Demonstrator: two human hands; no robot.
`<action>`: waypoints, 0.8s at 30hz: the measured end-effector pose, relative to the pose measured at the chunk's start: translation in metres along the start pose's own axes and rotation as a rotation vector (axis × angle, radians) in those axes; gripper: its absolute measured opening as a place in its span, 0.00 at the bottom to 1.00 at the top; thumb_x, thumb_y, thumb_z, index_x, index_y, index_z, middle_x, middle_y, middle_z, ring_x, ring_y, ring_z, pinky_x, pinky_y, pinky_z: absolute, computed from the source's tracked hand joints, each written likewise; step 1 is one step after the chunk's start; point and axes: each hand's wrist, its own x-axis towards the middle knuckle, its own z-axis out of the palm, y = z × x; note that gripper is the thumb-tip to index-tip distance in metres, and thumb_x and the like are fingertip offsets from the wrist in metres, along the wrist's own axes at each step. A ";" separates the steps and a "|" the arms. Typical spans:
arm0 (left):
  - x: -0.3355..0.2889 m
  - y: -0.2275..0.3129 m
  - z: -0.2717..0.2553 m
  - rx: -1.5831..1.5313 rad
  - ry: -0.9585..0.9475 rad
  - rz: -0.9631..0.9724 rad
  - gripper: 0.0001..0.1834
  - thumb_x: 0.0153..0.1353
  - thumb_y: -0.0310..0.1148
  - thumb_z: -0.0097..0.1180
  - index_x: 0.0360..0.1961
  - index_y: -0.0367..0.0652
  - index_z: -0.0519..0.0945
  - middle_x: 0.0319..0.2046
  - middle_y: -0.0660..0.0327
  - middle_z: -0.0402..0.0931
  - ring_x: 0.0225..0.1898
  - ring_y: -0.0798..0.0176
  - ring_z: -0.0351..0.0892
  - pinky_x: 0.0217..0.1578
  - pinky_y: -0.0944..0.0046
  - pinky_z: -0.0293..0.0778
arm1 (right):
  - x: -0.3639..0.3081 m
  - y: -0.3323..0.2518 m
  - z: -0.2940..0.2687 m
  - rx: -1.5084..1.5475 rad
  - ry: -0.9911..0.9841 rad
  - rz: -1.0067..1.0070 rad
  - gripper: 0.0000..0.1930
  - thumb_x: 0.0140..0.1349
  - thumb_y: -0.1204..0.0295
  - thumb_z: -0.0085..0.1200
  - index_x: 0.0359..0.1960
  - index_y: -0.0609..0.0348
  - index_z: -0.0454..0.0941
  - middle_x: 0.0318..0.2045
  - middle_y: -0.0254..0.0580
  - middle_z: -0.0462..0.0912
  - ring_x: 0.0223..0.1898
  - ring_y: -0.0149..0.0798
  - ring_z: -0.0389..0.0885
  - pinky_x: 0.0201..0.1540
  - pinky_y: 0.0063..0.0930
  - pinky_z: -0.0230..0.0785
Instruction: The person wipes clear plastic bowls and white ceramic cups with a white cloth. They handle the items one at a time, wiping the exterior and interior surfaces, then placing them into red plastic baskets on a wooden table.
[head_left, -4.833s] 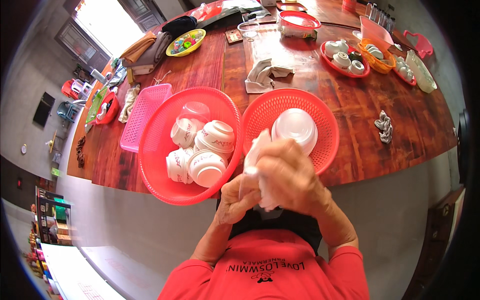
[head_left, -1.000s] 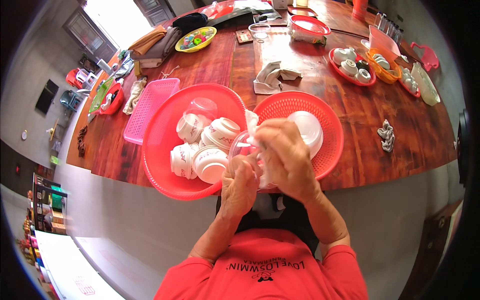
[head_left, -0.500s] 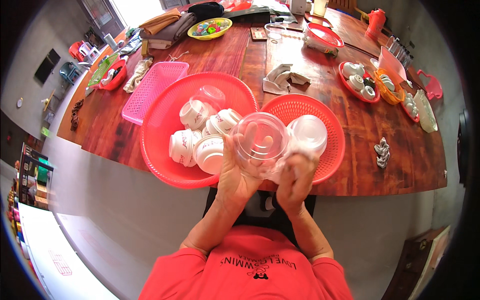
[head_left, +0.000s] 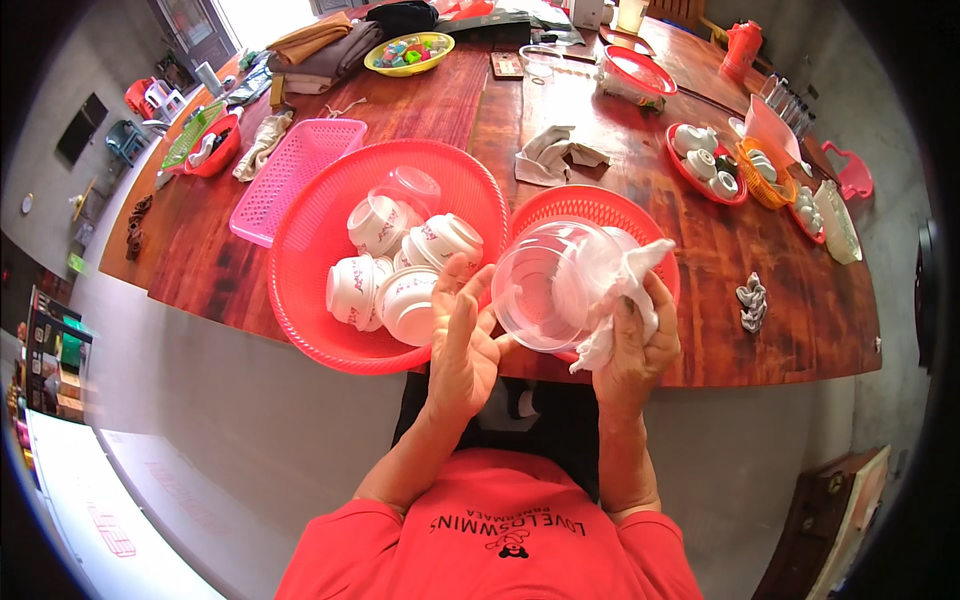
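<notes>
My right hand (head_left: pixel 638 350) grips a crumpled white cloth (head_left: pixel 640 268) against the side of a clear plastic bowl (head_left: pixel 538 290). The bowl is tilted over the smaller red basket (head_left: pixel 655 215) and hides much of it. Beside the bowl's left edge, my left hand (head_left: pixel 463 355) is open with its fingers apart; its thumb is close to the rim, and I cannot tell whether they touch. Several white bowls with printed marks (head_left: pixel 408 300) and another clear plastic bowl (head_left: pixel 412 188) lie in the larger red basket (head_left: pixel 300 300) on the left.
A pink basket (head_left: pixel 300 170) lies beyond the large one. A grey-white cloth (head_left: pixel 555 155) sits behind the small basket, and a crumpled rag (head_left: pixel 752 302) to the right. A red tray of teaware (head_left: pixel 705 165) and an orange basket (head_left: pixel 768 175) stand farther right.
My left hand has come away from beneath the clear bowl and opened. The right hand has shifted right, now holding bowl and cloth, and the bowl has tilted. The view has shifted slightly.
</notes>
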 end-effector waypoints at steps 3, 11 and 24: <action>-0.008 0.011 0.015 0.074 -0.129 0.006 0.41 0.62 0.41 0.58 0.69 0.54 0.48 0.65 0.52 0.48 0.66 0.48 0.56 0.57 0.46 0.71 | -0.009 -0.001 0.002 -0.480 -0.052 -0.350 0.19 0.60 0.80 0.55 0.54 0.70 0.71 0.44 0.49 0.80 0.43 0.39 0.81 0.47 0.29 0.73; -0.003 0.010 0.001 -0.055 -0.023 -0.192 0.42 0.57 0.44 0.59 0.69 0.52 0.51 0.56 0.50 0.65 0.57 0.47 0.69 0.55 0.48 0.72 | -0.020 -0.019 0.010 -0.240 -0.555 -0.322 0.16 0.53 0.87 0.52 0.45 0.72 0.74 0.37 0.53 0.80 0.37 0.50 0.82 0.44 0.34 0.74; 0.000 0.006 -0.009 -0.239 -0.090 -0.317 0.41 0.59 0.47 0.49 0.69 0.39 0.52 0.60 0.52 0.65 0.60 0.53 0.67 0.59 0.53 0.68 | 0.008 -0.015 0.031 -0.828 -0.627 -0.561 0.18 0.55 0.72 0.55 0.48 0.60 0.71 0.44 0.49 0.68 0.45 0.47 0.68 0.44 0.36 0.62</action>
